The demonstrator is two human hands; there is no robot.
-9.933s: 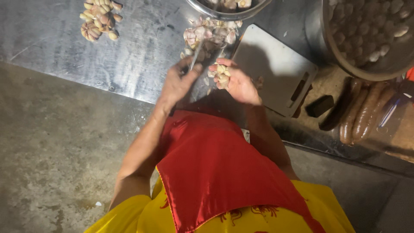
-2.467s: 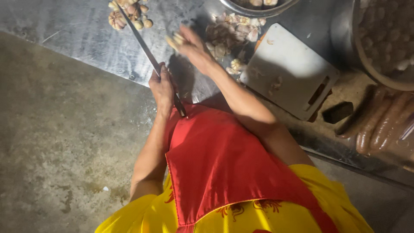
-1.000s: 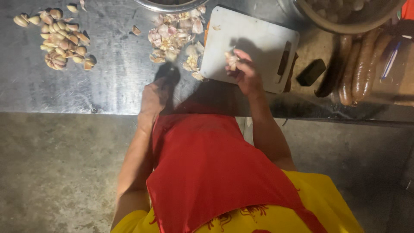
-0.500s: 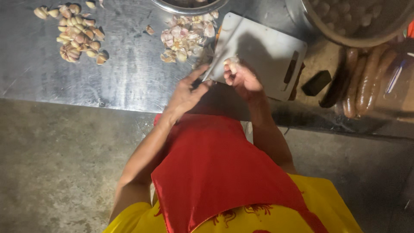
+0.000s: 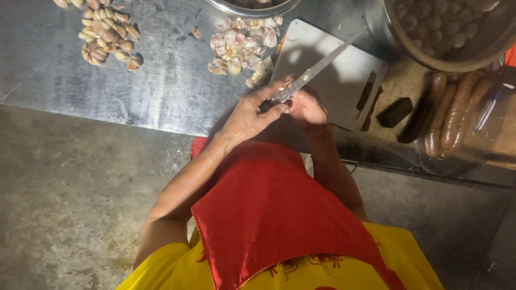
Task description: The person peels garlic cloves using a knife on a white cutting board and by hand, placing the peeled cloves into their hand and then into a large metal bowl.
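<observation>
You were mid-peel, as I read it: your left hand (image 5: pixel 250 113) was closed around the handle of a knife (image 5: pixel 309 75), blade angled up and right over the white cutting board (image 5: pixel 333 70), and your right hand (image 5: pixel 309 107) was curled shut just beside it, probably pinching a garlic clove, though the clove itself was hidden between the fingers so I can't confirm it. Both hands met just over the near edge of the metal surface (image 5: pixel 161 86), at the board's lower left corner. A pile of papery skins (image 5: pixel 239 48) lay just left of the board, and unpeeled cloves (image 5: pixel 105 35) sat well apart at the far left. A big bowl (image 5: pixel 446 32) sat top right, with sausages (image 5: pixel 449 113) below it. The next move likely needed a shallow, controlled cut with the blade tip, thumb clear of the edge. Compared with half a second earlier, your hands had stayed together at the same spot and the knife blade showed more clearly across the board; one second earlier your right hand rested alone on the board with your left lower down.
</observation>
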